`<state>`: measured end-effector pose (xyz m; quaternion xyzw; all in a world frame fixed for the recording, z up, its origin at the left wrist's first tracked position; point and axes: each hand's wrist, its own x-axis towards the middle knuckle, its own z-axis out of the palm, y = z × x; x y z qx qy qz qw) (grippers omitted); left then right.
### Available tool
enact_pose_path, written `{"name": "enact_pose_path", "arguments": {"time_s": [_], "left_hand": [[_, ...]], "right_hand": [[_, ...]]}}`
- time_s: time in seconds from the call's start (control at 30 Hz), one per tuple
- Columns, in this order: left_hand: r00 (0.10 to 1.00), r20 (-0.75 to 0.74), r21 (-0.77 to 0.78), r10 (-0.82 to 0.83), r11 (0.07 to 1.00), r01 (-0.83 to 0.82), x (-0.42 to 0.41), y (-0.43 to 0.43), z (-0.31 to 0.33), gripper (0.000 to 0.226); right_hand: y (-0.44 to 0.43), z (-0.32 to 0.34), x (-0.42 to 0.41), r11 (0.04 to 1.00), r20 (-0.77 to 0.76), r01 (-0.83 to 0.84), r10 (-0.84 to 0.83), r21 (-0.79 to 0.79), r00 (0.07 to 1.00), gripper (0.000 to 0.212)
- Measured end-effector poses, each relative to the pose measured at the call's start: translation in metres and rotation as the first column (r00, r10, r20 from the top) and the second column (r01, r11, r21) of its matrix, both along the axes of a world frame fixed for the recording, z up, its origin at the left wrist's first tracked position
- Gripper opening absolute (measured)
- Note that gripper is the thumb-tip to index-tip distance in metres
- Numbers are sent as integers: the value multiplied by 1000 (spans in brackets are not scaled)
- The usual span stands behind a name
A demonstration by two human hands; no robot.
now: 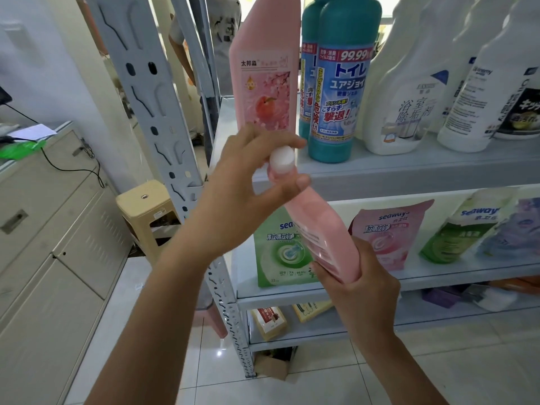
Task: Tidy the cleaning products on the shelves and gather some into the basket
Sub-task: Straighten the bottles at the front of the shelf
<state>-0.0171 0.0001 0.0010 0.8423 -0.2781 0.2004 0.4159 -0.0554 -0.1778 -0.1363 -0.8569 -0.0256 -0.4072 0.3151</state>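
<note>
At frame centre the pink bottle [321,229] tilts between both hands, the left hand [239,191] curled round its neck under the white cap [282,159], the right hand [359,287] gripping its base, likely to steady it for standing beside the matching bottle [267,68] at upper centre.

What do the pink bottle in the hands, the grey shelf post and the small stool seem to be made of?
The pink bottle is likely smooth, glossy plastic, judging by soft highlights. The shelf post seems painted metal: grey, matte, with punched slots. The stool looks like moulded beige plastic with a faint sheen.
</note>
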Motion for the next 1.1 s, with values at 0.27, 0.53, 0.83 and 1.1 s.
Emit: {"name": "enact_pose_path", "arguments": {"time_s": [0.27,0.53,0.83,1.1], "left_hand": [[981,63,-220,184,961,-167,-5,-1,3,28],[931,163,-262,328,924,-280,-6,-15,-5,38],[985,162,-251,67,968,-25,-9,-4,-2,26],[768,375,-309,519,851,-425,-17,-26,-3,25]], "right_hand": [[-2,-1,0,999,12,-36,36,5,999,66],[-3,0,-1,998,33,-57,57,-22,998,59],[-6,-1,-2,998,36,-58,58,5,998,61],[-1,-4,-3,997,63,9,-4,-74,998,53]]}}
